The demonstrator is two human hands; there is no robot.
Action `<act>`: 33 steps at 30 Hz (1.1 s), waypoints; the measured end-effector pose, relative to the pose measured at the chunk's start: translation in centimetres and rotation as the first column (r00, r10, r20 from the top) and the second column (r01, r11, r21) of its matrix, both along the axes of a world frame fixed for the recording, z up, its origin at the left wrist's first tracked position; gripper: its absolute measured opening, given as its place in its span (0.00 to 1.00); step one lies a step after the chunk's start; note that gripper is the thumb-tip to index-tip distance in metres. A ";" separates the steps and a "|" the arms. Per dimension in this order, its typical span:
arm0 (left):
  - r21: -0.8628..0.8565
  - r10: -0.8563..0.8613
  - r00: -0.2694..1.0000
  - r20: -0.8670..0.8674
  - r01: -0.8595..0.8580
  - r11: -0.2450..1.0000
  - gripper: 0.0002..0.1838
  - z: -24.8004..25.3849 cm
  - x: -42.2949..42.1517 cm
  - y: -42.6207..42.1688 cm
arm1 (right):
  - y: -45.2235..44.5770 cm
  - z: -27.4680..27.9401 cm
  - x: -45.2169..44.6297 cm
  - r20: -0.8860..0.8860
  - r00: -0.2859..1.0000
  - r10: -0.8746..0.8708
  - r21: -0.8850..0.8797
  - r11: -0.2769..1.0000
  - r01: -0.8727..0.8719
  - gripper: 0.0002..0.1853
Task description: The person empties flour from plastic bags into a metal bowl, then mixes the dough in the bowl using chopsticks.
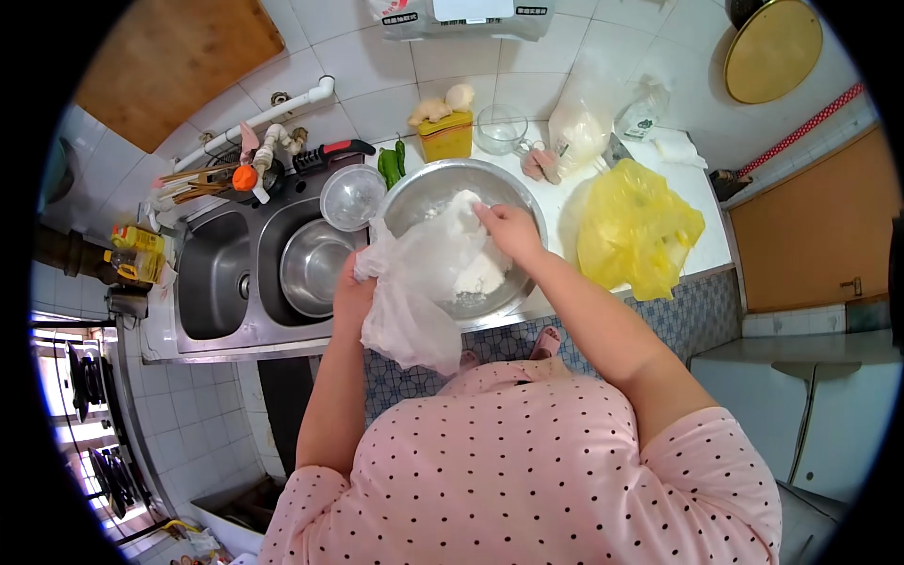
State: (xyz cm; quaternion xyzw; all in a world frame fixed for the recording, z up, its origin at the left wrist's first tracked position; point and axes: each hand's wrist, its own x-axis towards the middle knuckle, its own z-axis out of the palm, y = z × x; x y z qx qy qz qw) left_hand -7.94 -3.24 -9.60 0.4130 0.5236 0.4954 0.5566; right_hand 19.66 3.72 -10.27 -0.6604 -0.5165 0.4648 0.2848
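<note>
On my feed, white powder (482,275) already lies in the metal basin (414,193) on the tabletop (565,212), the plastic bag (410,306) not yet set aside, my left hand (352,294) closed around it, my right hand (511,234) seemingly pinching its edge.

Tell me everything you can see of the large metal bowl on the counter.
The large metal bowl is round, wide and silvery, with a shiny inner wall and a plain rim. It sits upright on the white counter, just right of the double sink. White powder lies inside, most visibly toward the near right. A translucent plastic bag drapes across its near left side, hiding part of the rim. The right hand is over it; whether it touches the bowl is unclear.
</note>
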 end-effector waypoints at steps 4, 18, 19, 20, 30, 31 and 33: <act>0.009 0.024 0.999 0.027 -0.025 1.000 0.21 -1.0 -0.4 0.4 | -0.5 -2.2 -0.7 -0.018 0.996 -0.088 0.064 0.994 0.089 0.26; -0.013 0.092 0.909 0.407 -0.095 0.995 0.20 1.3 9.0 2.8 | -7.7 6.2 -2.3 0.007 0.898 0.440 0.336 0.845 -0.417 0.48; -0.061 0.071 0.872 0.485 -0.048 0.997 0.21 1.1 9.3 3.0 | -7.7 6.5 -2.2 0.009 0.899 0.437 0.367 0.835 -0.410 0.45; -0.106 0.055 0.828 0.558 0.005 0.994 0.21 0.7 9.5 3.2 | -7.4 6.3 -1.9 0.073 0.899 0.431 0.371 0.825 -0.426 0.41; 0.068 0.097 0.994 -0.045 -0.093 0.993 0.22 -3.2 10.2 6.4 | -6.4 5.3 0.3 0.132 0.926 0.355 0.666 0.660 -0.348 0.17; 0.107 0.020 0.964 0.267 -0.050 0.993 0.22 -6.6 8.6 7.4 | -6.8 4.9 0.6 0.006 0.949 0.317 0.681 0.693 -0.235 0.15; 0.038 0.116 0.906 0.408 -0.144 0.989 0.24 -4.4 7.3 6.5 | -6.6 3.1 2.9 0.033 0.999 0.029 0.578 0.815 -0.043 0.16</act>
